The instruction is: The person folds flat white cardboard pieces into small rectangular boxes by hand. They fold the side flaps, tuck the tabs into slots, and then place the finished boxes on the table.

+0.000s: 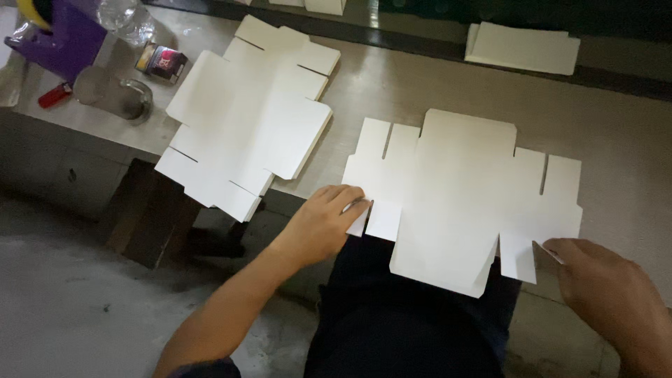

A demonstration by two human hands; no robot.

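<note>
1. Left hand [323, 222]: fingers pinch the lower left flap of the flat white cardboard blank [458, 192].
2. Right hand [610, 288]: fingertips closed on the blank's lower right edge.
3. The blank lies unfolded at the near edge of the desk [616, 133], its lower panel overhanging that edge between the two hands.
4. The blank is white, with slits and tabs along its sides.
5. A stack of similar blanks [245, 115] lies toward the desk's left end.

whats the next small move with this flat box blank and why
Probably fold the two small front flaps upward. The left hand and right hand each pinch a corner flap of the flat white box blank, which lies unfolded and overhangs the table edge.
</note>
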